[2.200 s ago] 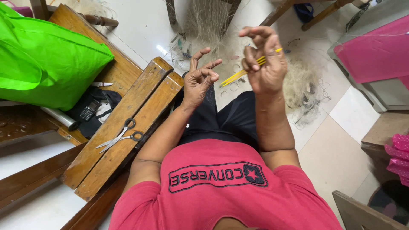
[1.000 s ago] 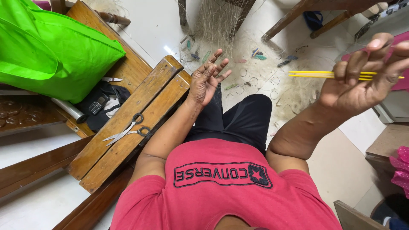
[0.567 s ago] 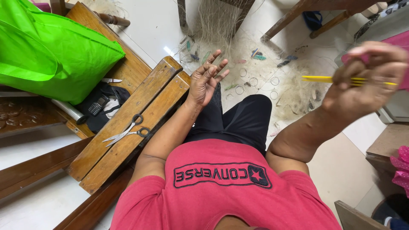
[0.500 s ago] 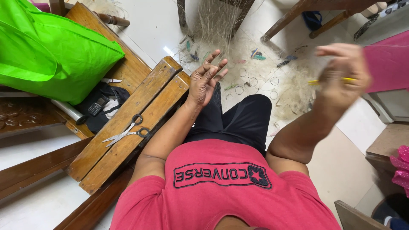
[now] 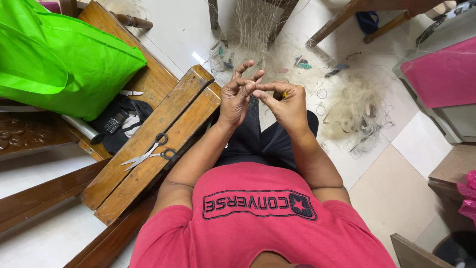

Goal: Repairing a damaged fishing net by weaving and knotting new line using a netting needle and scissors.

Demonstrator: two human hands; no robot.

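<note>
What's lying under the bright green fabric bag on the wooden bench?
Poking out beneath the bright green fabric bag: a black pouch with a small black phone and a silver tube. Anything further under is covered.

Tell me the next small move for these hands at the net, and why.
Probably draw the right hand out to the side to pull the twine tight. Both hands meet fingertip to fingertip above the lap, the left hand with fingers spread as if holding a loop, and the yellow needle is tucked in the right grip. The net hangs just beyond them.
</note>
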